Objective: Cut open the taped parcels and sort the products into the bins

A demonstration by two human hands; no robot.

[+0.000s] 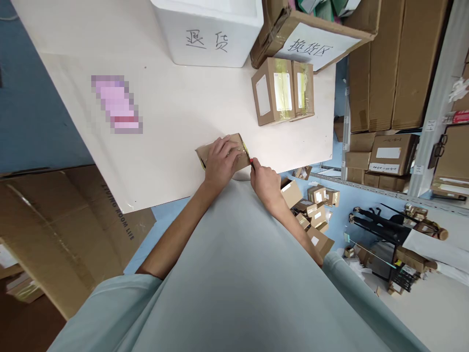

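Observation:
A small taped cardboard box [238,143] lies at the near edge of the white table [172,112]. My left hand [220,159] rests flat on top of it, fingers spread, pressing it down. My right hand [266,181] is closed around a small tool with a red tip [251,160], which touches the box's right edge by the yellowish tape. What kind of tool it is stays mostly hidden in my fist.
Two taped cardboard boxes [282,90] stand further back on the table. Behind them are a white foam box [208,32] and an open labelled carton [311,36]. Shelves with cartons [392,156] are right; small parcels [315,210] litter the floor. A big carton [54,234] stands left.

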